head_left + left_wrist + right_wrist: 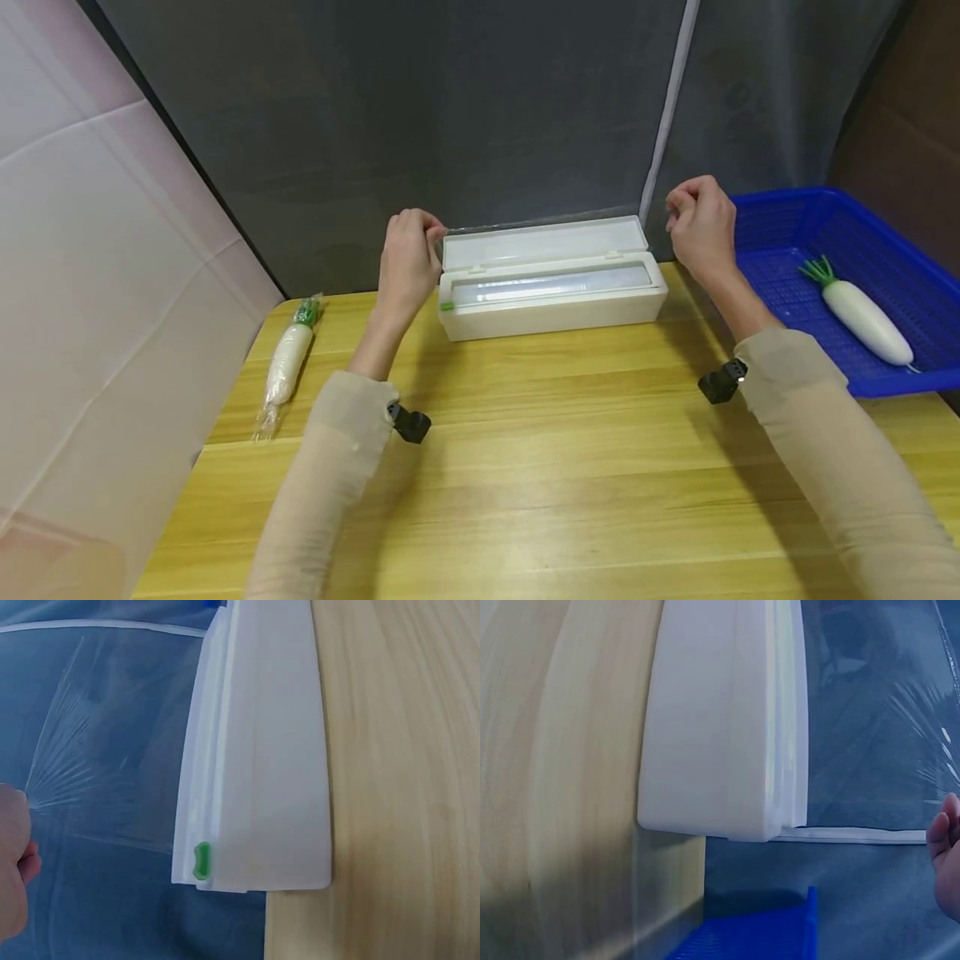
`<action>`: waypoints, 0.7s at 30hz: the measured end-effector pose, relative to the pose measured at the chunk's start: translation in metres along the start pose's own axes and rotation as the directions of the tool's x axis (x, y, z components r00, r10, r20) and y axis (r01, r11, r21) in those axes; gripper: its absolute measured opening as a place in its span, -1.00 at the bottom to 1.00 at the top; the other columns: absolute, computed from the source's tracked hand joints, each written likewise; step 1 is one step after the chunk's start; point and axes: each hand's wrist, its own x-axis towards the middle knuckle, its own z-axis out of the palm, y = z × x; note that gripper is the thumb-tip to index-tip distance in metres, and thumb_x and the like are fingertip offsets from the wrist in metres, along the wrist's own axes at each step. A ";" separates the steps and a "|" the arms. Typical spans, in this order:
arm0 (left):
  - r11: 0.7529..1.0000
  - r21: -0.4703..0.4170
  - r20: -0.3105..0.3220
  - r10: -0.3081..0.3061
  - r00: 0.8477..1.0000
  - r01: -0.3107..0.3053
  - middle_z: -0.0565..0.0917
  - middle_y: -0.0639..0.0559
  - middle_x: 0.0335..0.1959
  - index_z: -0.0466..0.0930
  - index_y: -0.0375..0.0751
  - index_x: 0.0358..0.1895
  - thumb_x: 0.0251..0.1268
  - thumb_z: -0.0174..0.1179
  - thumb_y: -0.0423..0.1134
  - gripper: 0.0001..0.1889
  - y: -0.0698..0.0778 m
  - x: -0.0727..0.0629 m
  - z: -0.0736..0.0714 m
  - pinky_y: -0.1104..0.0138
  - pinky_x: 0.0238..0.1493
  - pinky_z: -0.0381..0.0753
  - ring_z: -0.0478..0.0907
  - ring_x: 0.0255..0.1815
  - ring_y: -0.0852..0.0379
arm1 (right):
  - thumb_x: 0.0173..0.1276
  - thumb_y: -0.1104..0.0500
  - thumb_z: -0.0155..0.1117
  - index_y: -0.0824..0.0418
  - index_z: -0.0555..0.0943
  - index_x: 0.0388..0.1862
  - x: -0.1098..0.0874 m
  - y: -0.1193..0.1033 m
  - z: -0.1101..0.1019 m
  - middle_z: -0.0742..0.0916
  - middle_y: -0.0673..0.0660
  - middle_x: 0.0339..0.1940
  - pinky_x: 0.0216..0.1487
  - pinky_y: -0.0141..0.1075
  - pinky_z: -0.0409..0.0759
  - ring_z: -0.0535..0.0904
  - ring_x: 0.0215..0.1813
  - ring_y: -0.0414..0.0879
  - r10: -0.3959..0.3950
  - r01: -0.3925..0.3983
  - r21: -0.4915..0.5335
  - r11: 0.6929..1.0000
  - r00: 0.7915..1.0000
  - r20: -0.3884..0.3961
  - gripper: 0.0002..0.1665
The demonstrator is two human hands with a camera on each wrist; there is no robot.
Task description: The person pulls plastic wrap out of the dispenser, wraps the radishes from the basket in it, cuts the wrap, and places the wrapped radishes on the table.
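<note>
A white cling film dispenser box (555, 315) sits near the back of the table, its lid (546, 243) raised and the roll showing inside. A small green slider (202, 861) is at its left end. Clear cling film (124, 742) stretches up from the box between both hands. My left hand (408, 260) pinches the film's left corner, and creases fan out from its fingertips. At the other corner, my right hand (703, 229) grips the film with curled fingers, above the box's right end. In the right wrist view the film (877, 735) looks taut and creased near that hand.
On the left of the table lies a white radish (288, 360) wrapped in film, with green stems. A blue basket (892, 385) at the right holds a bare white radish (868, 323). A dark curtain (390, 108) hangs behind the table.
</note>
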 end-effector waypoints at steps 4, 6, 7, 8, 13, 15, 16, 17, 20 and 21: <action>1.000 -0.003 -0.023 0.025 0.999 -0.025 0.56 -0.28 -0.27 0.52 -0.47 -0.22 0.48 0.12 -0.41 -0.88 0.002 0.003 -0.003 0.06 -0.06 0.46 0.45 -0.17 -0.22 | 0.58 0.33 0.01 0.49 0.52 -0.15 0.002 -0.005 -0.002 0.68 0.29 -0.42 -0.33 -0.61 0.35 0.35 -0.57 -0.64 0.029 -0.030 0.018 0.999 1.000 0.005 -0.79; 1.000 -0.004 -0.026 0.025 0.999 -0.025 0.56 -0.27 -0.27 0.52 -0.47 -0.21 0.49 0.11 -0.41 -0.88 0.004 0.004 -0.005 0.06 -0.06 0.45 0.45 -0.16 -0.21 | 0.58 0.33 -0.01 0.48 0.52 -0.14 0.003 -0.007 -0.003 0.70 0.26 -0.41 -0.40 -0.64 0.39 0.38 -0.59 -0.62 0.044 -0.044 0.034 0.998 0.999 0.011 -0.80; 1.000 -0.003 -0.027 0.025 0.999 -0.025 0.56 -0.27 -0.27 0.52 -0.47 -0.21 0.49 0.11 -0.41 -0.87 0.004 0.004 -0.006 0.07 -0.06 0.45 0.45 -0.16 -0.21 | 0.59 0.33 -0.01 0.47 0.51 -0.15 0.004 -0.008 -0.003 0.70 0.24 -0.40 -0.43 -0.65 0.40 0.40 -0.60 -0.61 0.050 -0.050 0.046 0.998 0.999 0.013 -0.80; 1.000 -0.002 -0.027 0.027 0.999 -0.027 0.56 -0.27 -0.26 0.52 -0.47 -0.20 0.50 0.10 -0.40 -0.87 0.005 0.005 -0.007 0.07 -0.05 0.45 0.45 -0.16 -0.20 | 0.59 0.32 -0.01 0.46 0.51 -0.16 0.004 -0.010 -0.004 0.70 0.20 -0.40 -0.47 -0.65 0.42 0.41 -0.60 -0.60 0.058 -0.059 0.060 0.996 0.998 0.017 -0.80; 0.999 -0.009 -0.029 0.039 0.999 -0.039 0.55 -0.28 -0.26 0.51 -0.48 -0.17 0.51 0.08 -0.37 -0.84 0.008 0.009 -0.011 0.09 -0.06 0.44 0.44 -0.16 -0.19 | 0.61 0.28 -0.01 0.34 0.51 -0.19 0.009 -0.015 -0.007 0.64 -0.01 -0.43 -0.51 -0.67 0.45 0.45 -0.60 -0.54 0.093 -0.095 0.100 0.990 0.995 0.023 -0.82; 0.999 -0.017 -0.034 0.043 0.998 -0.043 0.55 -0.28 -0.25 0.51 -0.48 -0.17 0.51 0.08 -0.37 -0.84 0.009 0.010 -0.013 0.09 -0.07 0.44 0.43 -0.17 -0.19 | 0.61 0.27 -0.01 0.30 0.50 -0.20 0.011 -0.017 -0.008 0.61 -0.07 -0.44 -0.49 -0.66 0.46 0.45 -0.60 -0.52 0.097 -0.099 0.102 0.990 0.995 0.027 -0.83; 0.999 -0.020 -0.038 0.046 0.998 -0.047 0.55 -0.28 -0.26 0.51 -0.49 -0.17 0.51 0.08 -0.37 -0.83 0.009 0.011 -0.014 0.10 -0.07 0.43 0.43 -0.17 -0.19 | 0.62 0.27 -0.01 0.28 0.50 -0.21 0.012 -0.018 -0.009 0.60 -0.10 -0.45 -0.49 -0.66 0.46 0.46 -0.60 -0.51 0.098 -0.101 0.102 0.990 0.995 0.029 -0.83; 0.998 -0.022 -0.041 0.052 0.998 -0.053 0.55 -0.29 -0.25 0.51 -0.49 -0.16 0.51 0.08 -0.36 -0.82 0.010 0.012 -0.015 0.10 -0.08 0.43 0.43 -0.17 -0.19 | 0.62 0.27 -0.01 0.27 0.49 -0.22 0.013 -0.018 -0.010 0.58 -0.12 -0.45 -0.49 -0.66 0.47 0.46 -0.59 -0.50 0.098 -0.101 0.103 0.990 0.995 0.030 -0.83; 0.998 -0.024 -0.051 0.060 0.997 -0.061 0.55 -0.30 -0.25 0.51 -0.50 -0.16 0.50 0.08 -0.36 -0.82 0.011 0.014 -0.018 0.10 -0.08 0.42 0.42 -0.18 -0.20 | 0.62 0.26 -0.01 0.24 0.48 -0.23 0.016 -0.021 -0.012 0.56 -0.17 -0.46 -0.49 -0.65 0.48 0.46 -0.59 -0.50 0.086 -0.089 0.106 0.990 0.996 0.030 -0.83; 0.998 -0.026 -0.055 0.061 0.997 -0.062 0.55 -0.29 -0.26 0.51 -0.50 -0.17 0.50 0.08 -0.37 -0.83 0.011 0.015 -0.019 0.10 -0.07 0.42 0.42 -0.18 -0.20 | 0.62 0.26 -0.01 0.23 0.48 -0.24 0.017 -0.023 -0.013 0.56 -0.17 -0.47 -0.49 -0.65 0.49 0.47 -0.59 -0.49 0.084 -0.087 0.110 0.990 0.996 0.030 -0.83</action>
